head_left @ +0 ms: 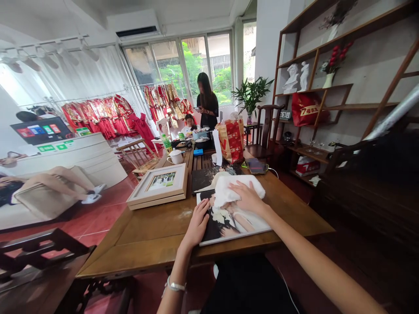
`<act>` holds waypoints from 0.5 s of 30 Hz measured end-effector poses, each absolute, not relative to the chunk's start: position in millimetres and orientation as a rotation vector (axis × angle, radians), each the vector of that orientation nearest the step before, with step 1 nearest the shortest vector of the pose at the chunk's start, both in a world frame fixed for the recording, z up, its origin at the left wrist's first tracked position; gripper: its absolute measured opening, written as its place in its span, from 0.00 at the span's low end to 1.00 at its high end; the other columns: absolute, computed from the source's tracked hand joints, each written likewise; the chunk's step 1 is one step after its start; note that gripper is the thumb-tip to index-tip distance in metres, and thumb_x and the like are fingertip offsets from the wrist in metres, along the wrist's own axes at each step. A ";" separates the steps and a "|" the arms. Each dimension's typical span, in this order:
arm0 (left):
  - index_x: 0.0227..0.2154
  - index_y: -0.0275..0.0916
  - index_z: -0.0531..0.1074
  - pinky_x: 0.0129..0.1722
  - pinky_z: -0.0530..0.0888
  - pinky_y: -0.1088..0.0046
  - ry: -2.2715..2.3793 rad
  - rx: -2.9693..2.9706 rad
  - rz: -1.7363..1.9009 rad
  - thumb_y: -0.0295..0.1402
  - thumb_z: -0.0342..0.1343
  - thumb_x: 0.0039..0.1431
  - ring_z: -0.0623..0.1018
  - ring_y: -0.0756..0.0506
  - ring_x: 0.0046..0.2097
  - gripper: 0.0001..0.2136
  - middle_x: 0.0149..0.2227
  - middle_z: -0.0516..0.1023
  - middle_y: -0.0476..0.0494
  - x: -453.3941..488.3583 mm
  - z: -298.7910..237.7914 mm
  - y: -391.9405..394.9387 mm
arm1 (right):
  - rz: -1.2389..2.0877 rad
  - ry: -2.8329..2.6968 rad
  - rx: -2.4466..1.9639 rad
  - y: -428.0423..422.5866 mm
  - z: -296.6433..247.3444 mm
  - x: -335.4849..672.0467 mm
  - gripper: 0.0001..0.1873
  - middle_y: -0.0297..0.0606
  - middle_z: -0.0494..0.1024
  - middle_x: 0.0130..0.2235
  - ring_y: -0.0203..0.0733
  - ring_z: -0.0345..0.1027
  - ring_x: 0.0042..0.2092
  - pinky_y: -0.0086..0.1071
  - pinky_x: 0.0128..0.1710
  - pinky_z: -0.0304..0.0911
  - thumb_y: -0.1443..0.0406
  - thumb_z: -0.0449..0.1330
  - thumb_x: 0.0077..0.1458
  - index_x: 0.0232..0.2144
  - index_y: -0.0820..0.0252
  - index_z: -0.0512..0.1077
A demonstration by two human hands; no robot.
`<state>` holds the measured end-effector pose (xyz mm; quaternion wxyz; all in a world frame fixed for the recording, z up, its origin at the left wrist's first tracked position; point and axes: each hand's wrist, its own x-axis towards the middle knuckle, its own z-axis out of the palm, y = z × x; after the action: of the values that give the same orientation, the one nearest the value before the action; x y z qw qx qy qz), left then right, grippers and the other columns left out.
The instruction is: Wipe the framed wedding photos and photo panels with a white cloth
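A photo album (225,224) with a couple's wedding picture on its cover lies flat near the front edge of the wooden table (144,237). My left hand (198,222) rests open along the album's left edge, fingers stretched out. Over the album's upper part, my right hand (248,197) grips a bunched white cloth (225,186) and presses it down. The cloth and my right hand hide part of the cover. Behind the album lies a dark printed board or album (204,176), partly covered.
A framed photo (160,183) lies on the table's left side. Further back stand a white lidded cup (176,157), a green-labelled bottle (166,143) and a red paper bag (231,141). A phone (257,165) with a cable lies at right. A person (207,102) stands beyond.
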<state>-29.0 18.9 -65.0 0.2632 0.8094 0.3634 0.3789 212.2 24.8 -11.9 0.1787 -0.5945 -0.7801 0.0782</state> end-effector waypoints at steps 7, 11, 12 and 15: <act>0.56 0.42 0.61 0.62 0.49 0.57 1.045 2.174 1.014 0.28 0.43 0.60 0.54 0.45 0.62 0.20 0.61 0.58 0.43 -26.3 -65.5 17.9 | 0.220 -2.461 -1.380 -88.7 -24.1 207.3 0.45 0.33 0.53 0.63 0.50 0.35 0.65 0.58 0.59 0.20 0.74 0.51 0.35 0.60 0.50 0.53; 0.56 0.43 0.61 0.62 0.49 0.57 1.029 2.176 1.015 0.27 0.43 0.59 0.54 0.45 0.62 0.21 0.61 0.58 0.44 -26.4 -64.4 17.8 | 0.276 -2.464 -1.373 -100.1 -20.3 208.3 0.44 0.34 0.55 0.62 0.49 0.38 0.64 0.57 0.59 0.24 0.73 0.51 0.36 0.59 0.49 0.54; 0.56 0.43 0.61 0.62 0.49 0.57 1.026 2.178 1.012 0.27 0.43 0.59 0.54 0.45 0.62 0.21 0.61 0.58 0.44 -26.6 -64.2 17.9 | 0.286 -2.443 -1.407 -91.6 -18.7 210.1 0.44 0.34 0.56 0.62 0.49 0.39 0.64 0.56 0.60 0.25 0.74 0.51 0.36 0.59 0.50 0.56; 0.56 0.43 0.61 0.62 0.49 0.56 1.016 2.182 1.012 0.27 0.43 0.59 0.55 0.45 0.62 0.21 0.61 0.58 0.44 -27.5 -63.7 18.3 | 0.285 -2.334 -1.575 -48.8 -12.7 217.6 0.40 0.36 0.58 0.61 0.49 0.42 0.63 0.57 0.59 0.28 0.72 0.51 0.38 0.58 0.52 0.58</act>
<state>-27.5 18.3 -63.7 0.2621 0.8065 0.3755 0.3740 217.6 -48.8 -12.7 0.1552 -0.5498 -0.8147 0.0994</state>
